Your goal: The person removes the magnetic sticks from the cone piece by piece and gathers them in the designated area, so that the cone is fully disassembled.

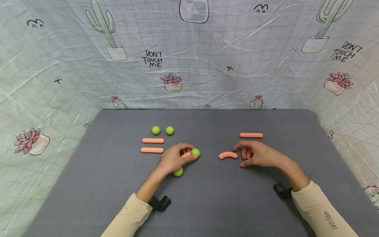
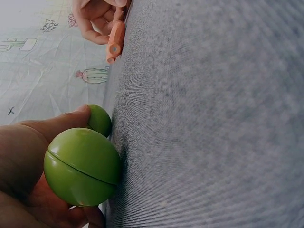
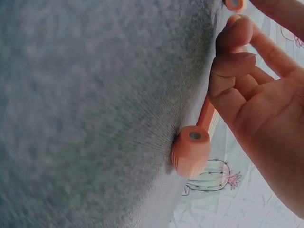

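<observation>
My left hand point(image 1: 177, 158) pinches a green ball point(image 1: 195, 153) between thumb and fingertips, low over the grey surface. Beneath its fingers an orange piece point(image 1: 186, 154) shows in part, its shape mostly hidden. Another green ball point(image 1: 178, 171), with a seam around it, lies by the thumb's base and looms large in the left wrist view. To the right, my right hand point(image 1: 257, 154) holds nothing; its index finger reaches to the right end of a curved orange ribbed piece point(image 1: 228, 155), while the other fingers are bent. Whether that fingertip touches the piece, I cannot tell.
Two green balls, one left point(image 1: 156, 130) and one right point(image 1: 170, 130), sit at the back left. In front of them lie two straight orange sticks, an upper point(image 1: 153, 140) and a lower point(image 1: 152, 150). One more orange stick point(image 1: 251, 135) lies behind my right hand. A printed curtain point(image 1: 201, 89) hangs behind.
</observation>
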